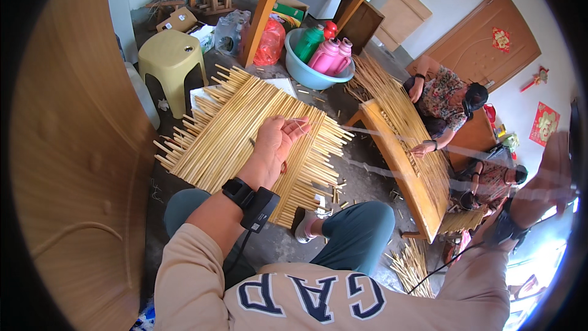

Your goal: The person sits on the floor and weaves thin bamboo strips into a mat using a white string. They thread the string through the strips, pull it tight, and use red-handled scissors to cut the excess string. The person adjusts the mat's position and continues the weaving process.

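Observation:
A mat of pale straw-coloured sticks [226,126] lies in front of me, its stick ends jutting out unevenly on both sides. Over its middle, my left hand [275,138] is palm up, with thumb and fingers pinched on a thin white string [373,130]. Blurred strands of that string stretch across the room to the right rim. There my right hand [547,175] is raised on an outstretched arm, where the strands meet it. Its fingers are dark and smeared, but it appears closed on the string.
Right of the mat stands a low wooden bench [401,172] with sticks along it. Beyond it, one person [450,98] works with sticks; another person [493,184] sits nearer. A blue basin [318,80] holds flasks. A yellow stool [171,55] and a wooden panel [79,147] are left.

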A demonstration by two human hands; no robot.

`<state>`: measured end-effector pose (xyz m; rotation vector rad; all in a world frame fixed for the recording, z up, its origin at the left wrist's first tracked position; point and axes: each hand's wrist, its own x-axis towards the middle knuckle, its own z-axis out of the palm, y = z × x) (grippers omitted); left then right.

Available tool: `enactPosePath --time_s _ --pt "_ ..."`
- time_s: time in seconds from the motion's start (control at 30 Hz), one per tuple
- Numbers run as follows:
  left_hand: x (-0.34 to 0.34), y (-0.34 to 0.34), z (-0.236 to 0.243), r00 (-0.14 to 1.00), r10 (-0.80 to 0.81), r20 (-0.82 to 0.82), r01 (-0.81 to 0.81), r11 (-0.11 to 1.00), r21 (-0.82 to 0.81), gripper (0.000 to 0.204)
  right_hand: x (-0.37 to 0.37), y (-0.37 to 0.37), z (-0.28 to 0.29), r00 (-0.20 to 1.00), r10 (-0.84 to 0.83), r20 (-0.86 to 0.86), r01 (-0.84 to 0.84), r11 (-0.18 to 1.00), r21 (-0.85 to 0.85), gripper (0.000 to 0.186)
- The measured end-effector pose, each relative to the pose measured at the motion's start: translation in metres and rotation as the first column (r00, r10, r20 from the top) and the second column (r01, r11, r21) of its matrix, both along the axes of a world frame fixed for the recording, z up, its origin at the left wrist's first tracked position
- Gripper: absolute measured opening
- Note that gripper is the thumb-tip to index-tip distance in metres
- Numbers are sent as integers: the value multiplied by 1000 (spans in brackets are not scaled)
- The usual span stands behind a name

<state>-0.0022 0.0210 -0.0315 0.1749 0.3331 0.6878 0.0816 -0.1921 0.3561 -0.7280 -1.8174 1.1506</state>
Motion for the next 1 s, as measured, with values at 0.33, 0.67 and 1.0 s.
enactPosePath --time_s 0.33,0.67,1.0 --pt "-17 30 29 995 -7 102 -27 945 325 8 -12 5 -148 671 -687 278 734 669 -119 8" --pt "-13 11 52 988 -102 -114 150 802 578 6 47 111 -333 697 -605 385 716 622 -317 14" --pt "1 -9 35 924 -231 -304 365 767 528 8 50 113 -323 682 -731 -20 634 606 -480 12"
